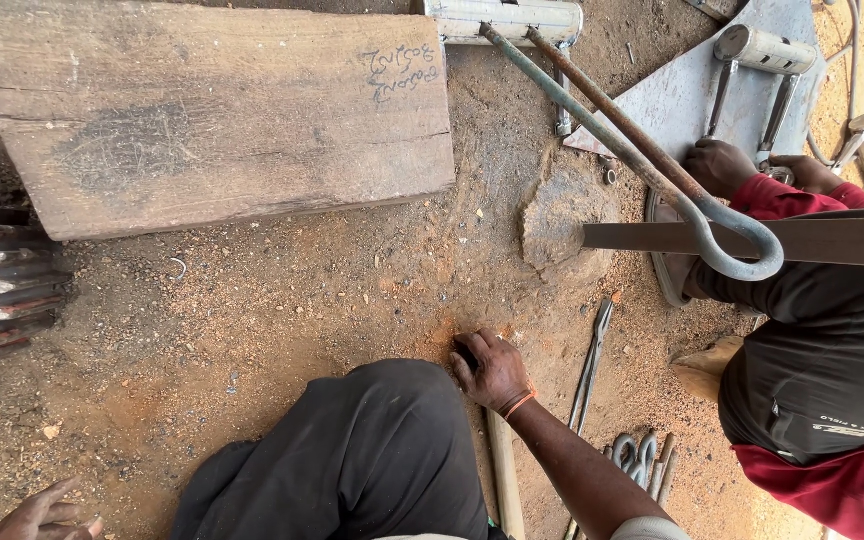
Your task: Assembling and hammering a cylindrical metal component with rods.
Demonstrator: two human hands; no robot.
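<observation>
The right hand [492, 372] closes on a small dark object [466, 355], probably hard and light; the left hand [44, 512] lies spread, empty.

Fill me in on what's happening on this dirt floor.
The person wearing the camera sits on the ground, right hand closed over a small dark object at the top of a wooden handle beside their knee. Their left hand rests open on the dirt. Opposite, a co-worker crouches, holding a flat metal bar that passes through a hooked steel rod. Tongs lie nearby.
</observation>
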